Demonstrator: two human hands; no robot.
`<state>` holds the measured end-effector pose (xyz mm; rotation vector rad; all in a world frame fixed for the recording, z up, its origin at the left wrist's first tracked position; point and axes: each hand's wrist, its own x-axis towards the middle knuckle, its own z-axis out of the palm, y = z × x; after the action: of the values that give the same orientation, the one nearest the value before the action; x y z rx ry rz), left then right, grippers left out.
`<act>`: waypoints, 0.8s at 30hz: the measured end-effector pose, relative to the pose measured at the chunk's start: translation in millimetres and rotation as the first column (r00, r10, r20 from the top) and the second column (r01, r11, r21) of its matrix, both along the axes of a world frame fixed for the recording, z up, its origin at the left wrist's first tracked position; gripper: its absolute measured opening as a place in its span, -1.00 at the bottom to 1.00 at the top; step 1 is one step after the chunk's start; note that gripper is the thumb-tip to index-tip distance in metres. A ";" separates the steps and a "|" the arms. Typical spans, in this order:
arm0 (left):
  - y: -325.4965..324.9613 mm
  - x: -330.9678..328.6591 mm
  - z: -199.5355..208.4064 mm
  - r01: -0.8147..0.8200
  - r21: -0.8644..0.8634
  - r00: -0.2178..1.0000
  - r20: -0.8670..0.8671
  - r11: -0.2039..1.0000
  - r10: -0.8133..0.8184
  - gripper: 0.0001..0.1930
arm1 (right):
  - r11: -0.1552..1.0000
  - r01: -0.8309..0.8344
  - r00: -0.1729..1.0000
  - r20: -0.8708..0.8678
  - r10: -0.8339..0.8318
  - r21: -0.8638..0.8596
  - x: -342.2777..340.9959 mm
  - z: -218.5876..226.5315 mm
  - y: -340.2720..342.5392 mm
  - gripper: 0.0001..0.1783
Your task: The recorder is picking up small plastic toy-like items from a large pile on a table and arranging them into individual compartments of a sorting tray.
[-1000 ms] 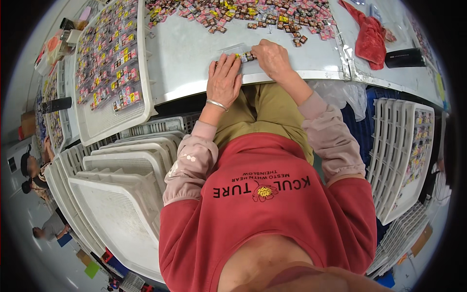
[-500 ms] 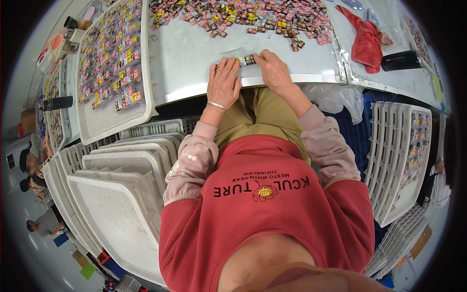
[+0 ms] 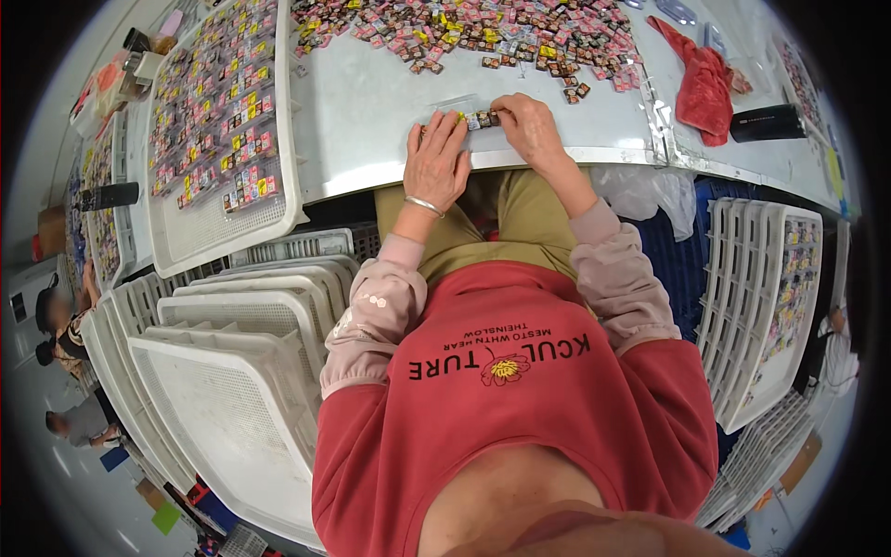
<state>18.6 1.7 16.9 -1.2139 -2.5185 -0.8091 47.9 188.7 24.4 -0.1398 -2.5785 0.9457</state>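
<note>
A short row of small square pieces (image 3: 481, 120), black, white and yellow, lies near the table's front edge between my hands. My left hand (image 3: 434, 165) rests over the row's left end, fingers stretched forward and covering part of it. My right hand (image 3: 535, 135) has bent fingers closed at the row's right end; the fingertips hide the last piece. Just behind the row shows a clear plastic case (image 3: 457, 102), partly behind my left fingers.
Loose pink, black and yellow pieces (image 3: 520, 37) are heaped across the table's back. At left leans a white tray (image 3: 290, 176) of filled clear packs. Stacked white trays (image 3: 213, 390) stand below it. A red cloth (image 3: 703, 93) and black bottle (image 3: 768, 123) lie at right.
Both hands stay at the row. My right fingers have drawn in a little closer at its right end. The whole view has shifted slightly.
</note>
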 end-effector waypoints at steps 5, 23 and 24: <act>-1.7 -0.9 -0.1 0.005 0.012 1.000 -0.003 1.000 -0.005 -0.56 | 0.993 0.047 0.999 0.009 -0.048 0.105 12.6 9.5 -5.5 -0.86; 27.6 1.1 1.4 0.147 -0.017 0.989 0.028 0.989 -0.147 -0.53 | 0.945 -0.032 0.998 -0.034 0.046 0.327 28.2 2.5 -9.4 -0.56; 27.1 -0.3 3.0 0.131 -0.030 0.991 0.033 0.991 -0.130 -0.50 | 0.965 -0.057 0.997 -0.027 0.066 0.255 26.6 3.5 -4.6 -0.55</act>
<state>18.3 28.8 19.9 -1.3988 -2.5068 -0.8263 74.5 184.1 28.0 0.0277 -2.6570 0.6228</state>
